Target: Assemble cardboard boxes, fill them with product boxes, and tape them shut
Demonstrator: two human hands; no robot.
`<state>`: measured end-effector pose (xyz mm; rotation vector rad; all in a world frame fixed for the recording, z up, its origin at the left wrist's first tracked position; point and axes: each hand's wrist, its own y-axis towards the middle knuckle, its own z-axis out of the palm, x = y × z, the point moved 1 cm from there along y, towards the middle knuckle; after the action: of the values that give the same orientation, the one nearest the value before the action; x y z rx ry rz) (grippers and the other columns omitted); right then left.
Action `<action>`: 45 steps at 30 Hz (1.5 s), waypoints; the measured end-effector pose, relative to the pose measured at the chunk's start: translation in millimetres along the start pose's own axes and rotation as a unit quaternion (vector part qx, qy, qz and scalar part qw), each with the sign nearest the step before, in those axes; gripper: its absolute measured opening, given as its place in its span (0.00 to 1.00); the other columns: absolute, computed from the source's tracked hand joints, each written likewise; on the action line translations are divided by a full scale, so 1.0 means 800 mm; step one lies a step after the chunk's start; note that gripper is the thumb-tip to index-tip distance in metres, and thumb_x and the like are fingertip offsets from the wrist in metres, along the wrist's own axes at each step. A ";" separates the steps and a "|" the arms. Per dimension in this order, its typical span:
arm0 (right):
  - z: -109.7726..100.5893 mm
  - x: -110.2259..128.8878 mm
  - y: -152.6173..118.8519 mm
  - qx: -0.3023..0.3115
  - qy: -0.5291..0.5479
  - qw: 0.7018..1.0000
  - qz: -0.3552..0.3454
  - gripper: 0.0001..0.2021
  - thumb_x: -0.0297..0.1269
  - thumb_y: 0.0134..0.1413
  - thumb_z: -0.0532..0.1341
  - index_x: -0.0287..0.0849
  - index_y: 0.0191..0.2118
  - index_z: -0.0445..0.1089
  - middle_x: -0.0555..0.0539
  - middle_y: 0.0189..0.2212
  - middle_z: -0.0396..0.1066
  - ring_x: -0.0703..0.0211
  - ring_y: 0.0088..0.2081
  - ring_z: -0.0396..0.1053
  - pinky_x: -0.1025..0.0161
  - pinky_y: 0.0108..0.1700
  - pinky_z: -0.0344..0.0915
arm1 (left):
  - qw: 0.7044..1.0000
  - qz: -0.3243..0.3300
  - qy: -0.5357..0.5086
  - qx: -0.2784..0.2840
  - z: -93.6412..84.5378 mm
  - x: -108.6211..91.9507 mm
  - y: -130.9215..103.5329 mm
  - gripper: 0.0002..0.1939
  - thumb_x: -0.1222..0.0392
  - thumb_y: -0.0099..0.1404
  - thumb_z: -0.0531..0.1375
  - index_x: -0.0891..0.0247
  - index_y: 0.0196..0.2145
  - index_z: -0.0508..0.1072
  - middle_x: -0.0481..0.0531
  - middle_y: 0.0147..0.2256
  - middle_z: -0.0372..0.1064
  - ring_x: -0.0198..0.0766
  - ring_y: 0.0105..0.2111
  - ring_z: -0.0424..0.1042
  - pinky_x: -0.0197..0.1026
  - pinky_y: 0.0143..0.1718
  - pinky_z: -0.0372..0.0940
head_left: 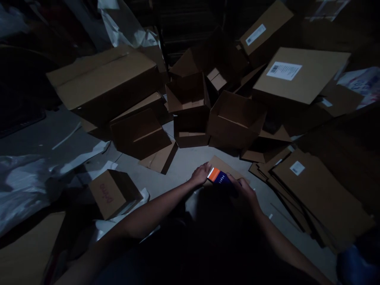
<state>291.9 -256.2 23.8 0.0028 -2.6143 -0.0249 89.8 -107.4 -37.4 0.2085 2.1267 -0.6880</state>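
Observation:
Low in front of me, a small orange and dark blue box (219, 175) with a white strip at one end is held between both hands. My right hand (244, 192) is wrapped round its dark end. At the white-striped end, my left hand (200, 174) has its fingers closed against the edge; the fingertips are partly hidden. Right behind the box lies a flat piece of brown cardboard (221, 163) on the grey floor (196, 153). The lower part of the box fades into shadow.
Open cardboard boxes (236, 122) form an arc ahead. A large closed carton (107, 79) is at left, a labelled carton (299, 75) at right. Flattened cardboard (320, 194) is stacked on the right. A small carton (108, 194) and clear plastic wrap (23, 190) lie left.

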 end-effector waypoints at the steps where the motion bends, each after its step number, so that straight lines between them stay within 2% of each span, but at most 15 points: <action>1: -0.006 -0.003 -0.002 0.014 0.016 1.000 -0.008 0.42 0.32 0.52 0.61 0.61 0.73 0.54 0.47 0.45 0.68 0.53 0.41 0.73 0.59 0.39 0.72 | 1.000 0.000 0.013 0.000 0.003 -0.004 -0.004 0.30 0.38 0.76 0.46 0.59 0.58 0.74 0.60 0.55 0.76 0.51 0.55 0.73 0.46 0.55 0.64; 4: -0.033 -0.032 -0.027 0.049 0.051 0.997 -0.032 0.40 0.31 0.56 0.60 0.60 0.73 0.53 0.47 0.45 0.66 0.56 0.40 0.72 0.60 0.41 0.72 | 0.998 -0.011 0.057 0.007 0.002 -0.011 -0.010 0.33 0.36 0.76 0.43 0.57 0.61 0.73 0.61 0.56 0.76 0.57 0.56 0.73 0.51 0.56 0.64; 7: -0.056 -0.082 -0.074 0.043 0.028 0.998 -0.029 0.35 0.31 0.60 0.59 0.57 0.72 0.58 0.46 0.43 0.65 0.55 0.40 0.71 0.59 0.42 0.72 | 0.995 -0.015 0.098 0.013 -0.003 -0.012 -0.009 0.34 0.36 0.76 0.40 0.57 0.62 0.71 0.63 0.56 0.75 0.59 0.56 0.73 0.53 0.56 0.64; 11: -0.060 -0.135 -0.131 0.017 0.005 1.000 -0.017 0.30 0.33 0.62 0.60 0.52 0.70 0.63 0.45 0.42 0.65 0.54 0.40 0.71 0.57 0.42 0.72 | 0.991 -0.018 0.135 0.017 -0.001 -0.014 -0.004 0.35 0.36 0.76 0.38 0.58 0.62 0.71 0.63 0.55 0.76 0.59 0.57 0.73 0.53 0.56 0.65; 20: -0.044 -0.144 -0.152 -0.025 0.034 0.998 -0.042 0.32 0.28 0.64 0.58 0.55 0.71 0.59 0.47 0.40 0.63 0.57 0.38 0.68 0.62 0.41 0.70 | 0.977 -0.023 0.210 0.008 -0.002 -0.021 -0.004 0.34 0.38 0.78 0.36 0.55 0.61 0.72 0.60 0.52 0.78 0.54 0.52 0.77 0.52 0.53 0.69; 23: -0.037 -0.145 -0.155 -0.034 0.053 0.998 -0.023 0.31 0.27 0.63 0.57 0.55 0.70 0.61 0.47 0.40 0.63 0.58 0.37 0.68 0.62 0.40 0.70 | 0.972 -0.017 0.233 -0.020 -0.003 -0.033 -0.010 0.33 0.41 0.78 0.37 0.58 0.69 0.61 0.64 0.60 0.72 0.57 0.60 0.71 0.58 0.58 0.65; 26: -0.026 -0.145 -0.156 -0.029 0.092 0.995 0.003 0.32 0.25 0.60 0.56 0.54 0.68 0.63 0.47 0.40 0.64 0.57 0.39 0.69 0.62 0.40 0.69 | 0.939 0.087 0.321 -0.086 0.021 -0.051 -0.024 0.34 0.46 0.78 0.44 0.64 0.75 0.47 0.69 0.72 0.50 0.60 0.73 0.48 0.66 0.68 0.48; 27: -0.024 -0.146 -0.156 -0.021 0.110 0.994 0.016 0.31 0.24 0.60 0.55 0.53 0.67 0.64 0.47 0.41 0.64 0.57 0.40 0.69 0.62 0.40 0.69 | 0.917 0.157 0.359 -0.071 0.036 -0.055 -0.030 0.35 0.47 0.77 0.48 0.65 0.75 0.47 0.68 0.74 0.45 0.58 0.74 0.43 0.65 0.70 0.44; 29: -0.022 -0.148 -0.158 -0.001 0.140 0.989 0.044 0.28 0.26 0.60 0.55 0.51 0.65 0.66 0.47 0.39 0.65 0.57 0.39 0.69 0.63 0.39 0.69 | 0.863 0.292 0.411 0.014 0.073 -0.059 -0.045 0.37 0.47 0.75 0.52 0.65 0.74 0.50 0.65 0.74 0.44 0.54 0.75 0.42 0.60 0.72 0.42; 31: -0.025 -0.155 -0.166 0.012 0.155 0.986 0.061 0.25 0.28 0.62 0.54 0.50 0.62 0.69 0.48 0.38 0.66 0.57 0.38 0.69 0.63 0.39 0.69 | 0.831 0.353 0.423 0.080 0.104 -0.055 -0.058 0.41 0.42 0.73 0.55 0.65 0.74 0.50 0.63 0.75 0.43 0.52 0.75 0.43 0.58 0.73 0.40; 35: -0.026 -0.166 -0.187 0.006 0.138 0.986 0.094 0.21 0.34 0.60 0.58 0.47 0.58 0.73 0.46 0.39 0.68 0.56 0.39 0.69 0.61 0.41 0.68 | 0.825 0.372 0.422 0.055 0.123 -0.046 -0.069 0.42 0.37 0.72 0.56 0.55 0.75 0.49 0.60 0.76 0.39 0.54 0.75 0.43 0.62 0.73 0.38; 38: -0.014 -0.157 -0.182 -0.011 0.118 0.976 0.183 0.16 0.41 0.66 0.53 0.43 0.47 0.76 0.47 0.34 0.71 0.57 0.34 0.68 0.63 0.36 0.66 | 0.820 0.386 0.417 0.063 0.118 -0.051 -0.071 0.33 0.40 0.72 0.56 0.44 0.71 0.58 0.58 0.76 0.39 0.59 0.74 0.43 0.68 0.71 0.38; 41: -0.012 -0.147 -0.159 0.005 0.052 0.974 0.220 0.18 0.45 0.68 0.51 0.43 0.40 0.76 0.46 0.31 0.74 0.57 0.33 0.68 0.64 0.36 0.63 | 0.823 0.367 0.425 0.080 0.121 -0.065 -0.071 0.30 0.40 0.69 0.61 0.45 0.66 0.68 0.61 0.75 0.43 0.69 0.73 0.43 0.77 0.67 0.40; 43: -0.024 -0.159 -0.156 0.020 -0.020 0.979 0.200 0.17 0.47 0.65 0.55 0.44 0.44 0.77 0.44 0.35 0.76 0.54 0.36 0.70 0.62 0.39 0.63 | 0.814 0.365 0.443 0.090 0.129 -0.075 -0.068 0.26 0.43 0.68 0.63 0.50 0.60 0.75 0.64 0.74 0.46 0.73 0.72 0.43 0.82 0.64 0.40; 45: -0.043 -0.187 -0.173 0.000 -0.069 0.980 0.186 0.22 0.48 0.62 0.56 0.45 0.56 0.74 0.41 0.41 0.76 0.49 0.41 0.72 0.58 0.41 0.65 | 0.794 0.390 0.456 0.099 0.142 -0.085 -0.060 0.22 0.49 0.70 0.60 0.56 0.58 0.77 0.65 0.74 0.46 0.72 0.73 0.42 0.83 0.65 0.37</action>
<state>437.8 -394.4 -24.5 -0.5024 -2.7099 0.1111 191.8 -203.1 -18.5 1.7265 2.4774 -0.2931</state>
